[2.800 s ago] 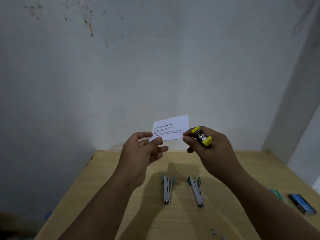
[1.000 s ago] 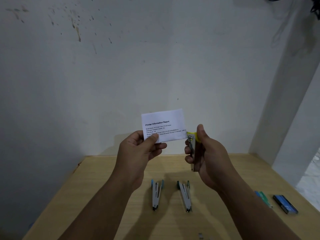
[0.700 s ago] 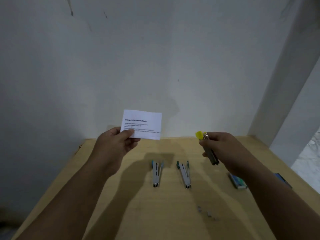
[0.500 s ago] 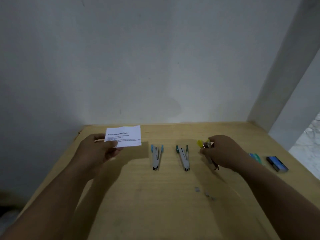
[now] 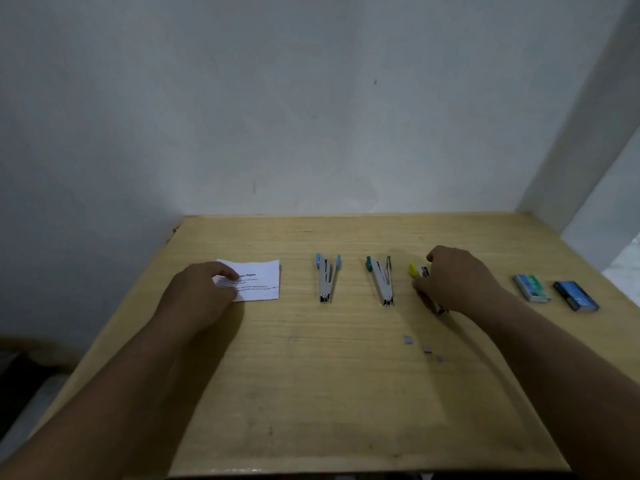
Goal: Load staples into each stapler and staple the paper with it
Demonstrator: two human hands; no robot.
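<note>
1. The yellow-tipped stapler [image 5: 419,271] is being set down on the wooden table [image 5: 346,393], at the right end of a row with the blue-tipped stapler [image 5: 325,278] and the green-tipped stapler [image 5: 380,280]. The right hand [image 5: 453,280] is curled over it, fingers wrapped round its body, so most of it is hidden and only the yellow end and a bit of metal near the wrist are seen.
2. The printed paper slip [image 5: 258,280] is laid flat at the left of the row, and its near-left corner is pinched by the left hand [image 5: 201,294]. The two hands are well apart.
3. The stapler is best lowered until its whole length rests on the wood before the grip is loosened; a drop from any height is likely to make it skid into the green-tipped stapler just beside it.
4. It is best aligned with the other two, coloured end toward the wall, so that the row is kept readable.
5. The paper is best released only once it lies flat, clear of the blue-tipped stapler.
6. The loose staple bits [image 5: 424,348] near the right forearm are best avoided when the hand is drawn back.
7. The green staple box [image 5: 531,288] and the blue staple box [image 5: 575,295] lie further right, apart from the hand, ready for the loading judged to come next; whether the two open staplers are loaded cannot be told.
</note>
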